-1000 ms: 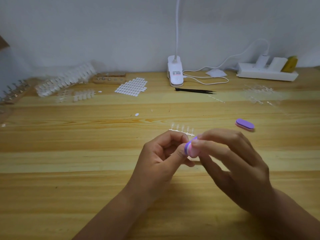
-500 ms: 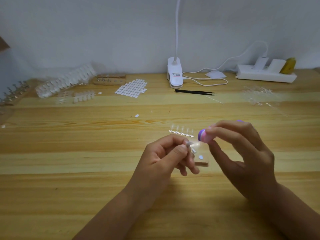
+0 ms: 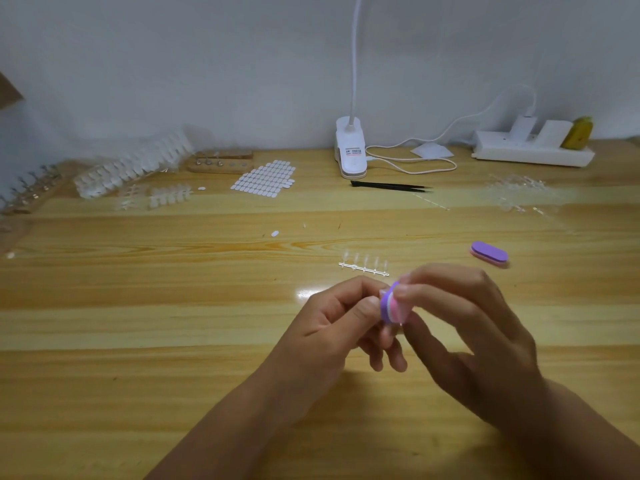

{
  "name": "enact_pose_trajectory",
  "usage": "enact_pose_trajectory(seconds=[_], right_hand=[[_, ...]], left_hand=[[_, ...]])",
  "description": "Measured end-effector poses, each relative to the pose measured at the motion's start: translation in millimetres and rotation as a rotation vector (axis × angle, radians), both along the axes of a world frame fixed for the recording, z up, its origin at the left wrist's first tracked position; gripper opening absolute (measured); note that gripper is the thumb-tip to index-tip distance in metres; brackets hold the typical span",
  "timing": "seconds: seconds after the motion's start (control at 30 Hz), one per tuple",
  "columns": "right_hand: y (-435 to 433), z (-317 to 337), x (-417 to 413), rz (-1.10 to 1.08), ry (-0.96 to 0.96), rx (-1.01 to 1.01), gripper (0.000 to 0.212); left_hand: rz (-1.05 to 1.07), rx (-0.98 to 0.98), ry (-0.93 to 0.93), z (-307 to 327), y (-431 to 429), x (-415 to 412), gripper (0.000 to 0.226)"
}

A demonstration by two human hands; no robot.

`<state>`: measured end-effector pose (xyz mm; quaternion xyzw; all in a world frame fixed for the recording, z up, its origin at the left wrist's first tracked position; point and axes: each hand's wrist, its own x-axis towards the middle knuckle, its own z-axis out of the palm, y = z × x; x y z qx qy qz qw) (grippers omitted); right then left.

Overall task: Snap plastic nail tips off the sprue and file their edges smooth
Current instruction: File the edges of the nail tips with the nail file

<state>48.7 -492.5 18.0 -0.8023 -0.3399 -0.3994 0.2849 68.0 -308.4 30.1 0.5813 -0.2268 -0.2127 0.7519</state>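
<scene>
Right hand [image 3: 460, 323] is gripping a purple-and-pink file block [image 3: 390, 305] by its end. Left hand [image 3: 332, 327] is pinching a clear nail tip [image 3: 383, 292] against the purple face, the tip barely showing. Both hands are meeting above the table [image 3: 138, 323]. Sprue [image 3: 363, 266] is lying just beyond them; a second file block [image 3: 489, 253] is sitting off to the right, with black tweezers [image 3: 391, 186] further back.

Home craft desk, wooden tabletop [image 3: 173, 306], clip lamp [image 3: 350, 154], nail-tip racks [image 3: 131, 168]

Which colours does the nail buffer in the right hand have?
The nail buffer is purple and pink, seen in the head view.
</scene>
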Motion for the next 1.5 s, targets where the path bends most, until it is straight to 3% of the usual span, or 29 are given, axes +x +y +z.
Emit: enact_pose_trajectory(seconds=[0.17,0.3,0.77,1.5], right_hand=[[-9,4,8,-0.114,0.019,0.071,0.024],[2,1,-2,0.002,-0.011,0.035,0.021],[-9,5,6,-0.089,-0.062,0.019,0.026],[3,0,2,-0.027,-0.031,0.036,0.026]], left_hand=[[0.001,-0.029,-0.006,0,-1,-1,0.02],[0.021,0.002,-0.053,-1,-2,0,0.019],[0.231,0.027,-0.114,-2,2,1,0.017],[0.266,0.073,-0.123,-2,1,-1,0.014]])
